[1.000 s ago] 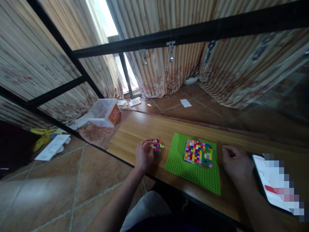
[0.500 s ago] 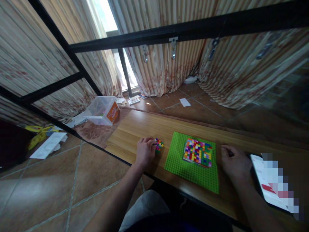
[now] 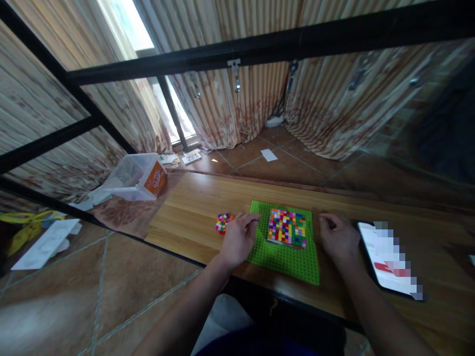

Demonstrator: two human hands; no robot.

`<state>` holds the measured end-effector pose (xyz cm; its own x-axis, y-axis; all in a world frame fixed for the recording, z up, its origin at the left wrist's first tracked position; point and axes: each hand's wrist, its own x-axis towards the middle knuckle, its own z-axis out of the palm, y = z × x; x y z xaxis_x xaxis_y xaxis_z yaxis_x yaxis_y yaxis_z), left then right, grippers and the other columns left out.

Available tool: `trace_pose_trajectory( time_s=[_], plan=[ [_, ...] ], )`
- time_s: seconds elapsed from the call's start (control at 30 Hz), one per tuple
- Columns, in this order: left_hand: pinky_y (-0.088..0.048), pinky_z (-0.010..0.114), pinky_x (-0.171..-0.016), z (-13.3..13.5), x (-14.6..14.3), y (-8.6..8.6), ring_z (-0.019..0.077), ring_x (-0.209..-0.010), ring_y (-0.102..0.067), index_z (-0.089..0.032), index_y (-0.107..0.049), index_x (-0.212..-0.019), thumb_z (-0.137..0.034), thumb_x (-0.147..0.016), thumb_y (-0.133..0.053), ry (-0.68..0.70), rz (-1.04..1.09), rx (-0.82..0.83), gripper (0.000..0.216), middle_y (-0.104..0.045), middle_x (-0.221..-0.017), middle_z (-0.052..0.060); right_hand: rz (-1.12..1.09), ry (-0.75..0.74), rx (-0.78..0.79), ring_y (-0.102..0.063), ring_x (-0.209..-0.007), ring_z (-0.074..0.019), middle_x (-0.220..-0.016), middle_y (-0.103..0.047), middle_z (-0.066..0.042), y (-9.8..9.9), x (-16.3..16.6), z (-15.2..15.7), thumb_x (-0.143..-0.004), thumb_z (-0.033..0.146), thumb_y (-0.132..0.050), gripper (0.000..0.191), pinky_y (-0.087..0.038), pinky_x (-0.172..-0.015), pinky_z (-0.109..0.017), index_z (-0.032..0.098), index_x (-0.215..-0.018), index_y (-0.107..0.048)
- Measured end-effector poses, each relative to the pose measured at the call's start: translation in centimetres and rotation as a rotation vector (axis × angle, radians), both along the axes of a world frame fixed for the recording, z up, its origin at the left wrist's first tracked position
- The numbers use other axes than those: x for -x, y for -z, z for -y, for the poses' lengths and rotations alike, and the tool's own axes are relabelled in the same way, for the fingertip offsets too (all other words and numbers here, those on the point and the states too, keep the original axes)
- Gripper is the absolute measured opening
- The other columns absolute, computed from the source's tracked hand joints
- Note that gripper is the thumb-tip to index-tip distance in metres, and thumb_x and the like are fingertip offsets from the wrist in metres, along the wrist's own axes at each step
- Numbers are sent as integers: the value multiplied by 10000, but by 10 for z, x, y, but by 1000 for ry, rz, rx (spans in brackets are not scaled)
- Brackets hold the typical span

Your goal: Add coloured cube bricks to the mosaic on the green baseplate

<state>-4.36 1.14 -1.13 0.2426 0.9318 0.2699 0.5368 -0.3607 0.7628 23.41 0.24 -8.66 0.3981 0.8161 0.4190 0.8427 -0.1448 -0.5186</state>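
My left hand (image 3: 239, 238) is over the left edge of a green studded baseplate (image 3: 285, 269), thumb and forefinger pinched. A tiny dark piece, apparently a small building brick (image 3: 257, 219), shows at its fingertips. Beside that hand, to the left, lies a loose pile of small coloured bricks (image 3: 222, 223), partly covered by the hand. On the baseplate sits a block of multicoloured bricks (image 3: 286, 228), tightly packed in rows, with green and yellow ones toward the right. My right hand (image 3: 337, 238) rests on the table just right of the baseplate, fingers curled, nothing visible in them.
A phone (image 3: 386, 262) with a lit screen lies on the wooden table (image 3: 185, 212) right of my right hand. On the floor at the left stands a clear plastic box (image 3: 135, 178) with an orange label. A black metal bar (image 3: 185, 62) crosses above, before striped curtains.
My left hand has moved right from the brick pile to the baseplate's left edge, still pinched. My right hand stays beside the baseplate. The view has turned a little to the right.
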Motion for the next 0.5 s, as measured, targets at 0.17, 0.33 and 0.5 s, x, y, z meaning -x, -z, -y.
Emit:
trace_pose_trajectory(
  time_s=[0.17, 0.33, 0.5],
  plan=[
    [-527, 266, -798, -2, -24, -1, 149, -865, -663, -237, -689, -977, -164, -913, -491, 53, -3, -43, 221, -715, -936, 17, -10, -6, -11, -618, -801, -224, -877, -700, -82, 2, -1, -1, -848, 378, -442, 310, -467, -735, -344, 199, -869, -694],
    [-495, 333, -878, -4, -35, 5, 175, -916, -651, -234, -690, -977, -197, -912, -523, 70, -87, -129, 182, -725, -965, 18, -14, -8, -14, -615, -795, -222, -885, -704, -87, 1, 0, -1, -845, 362, -446, 301, -468, -746, -349, 187, -880, -689],
    [-453, 372, -941, -8, -43, 8, 182, -1016, -617, -253, -714, -947, -213, -894, -567, 51, -88, -155, 161, -703, -1054, 22, -18, -7, -22, -610, -800, -226, -876, -700, -88, -1, 1, -1, -844, 366, -451, 298, -464, -751, -350, 186, -874, -687]
  ],
)
